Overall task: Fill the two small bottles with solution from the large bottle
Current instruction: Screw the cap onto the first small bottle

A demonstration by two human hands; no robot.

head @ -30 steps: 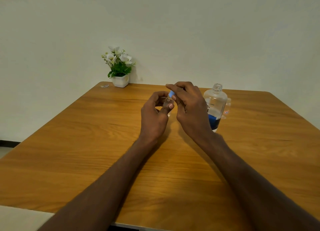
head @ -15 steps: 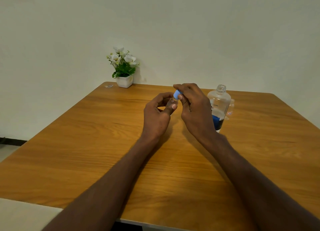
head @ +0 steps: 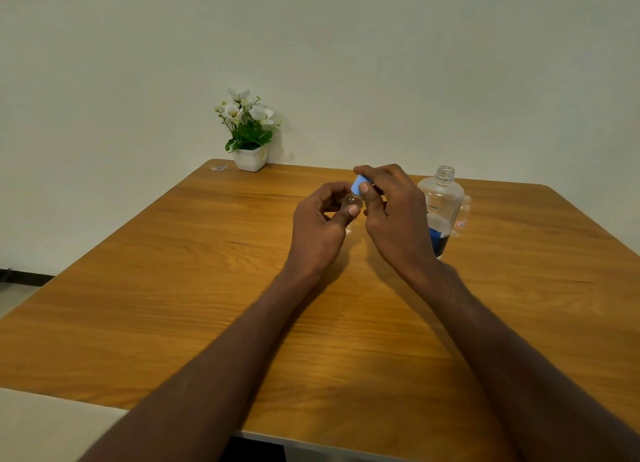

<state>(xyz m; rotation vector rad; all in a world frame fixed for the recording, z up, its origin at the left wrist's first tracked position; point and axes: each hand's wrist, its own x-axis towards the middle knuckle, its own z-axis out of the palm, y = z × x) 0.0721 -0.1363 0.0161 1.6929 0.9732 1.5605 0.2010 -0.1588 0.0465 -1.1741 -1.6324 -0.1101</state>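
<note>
— Wooden table (head: 173,305), pale wall behind. Where's the small bottle (head: 350,202)?
— Left of the large bottle (head: 440,207), gripped in the left hand (head: 318,226).
— The right hand (head: 394,215)?
— Pinching the blue cap (head: 357,187) — atop the small one.
— Plant (head: 249,129)?
— Far left of the large bottle.

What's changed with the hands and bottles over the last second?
Very little: the right hand keeps pinching the blue cap on the small bottle, which the left hand still holds. The large bottle stays open and upright on the table.
</note>
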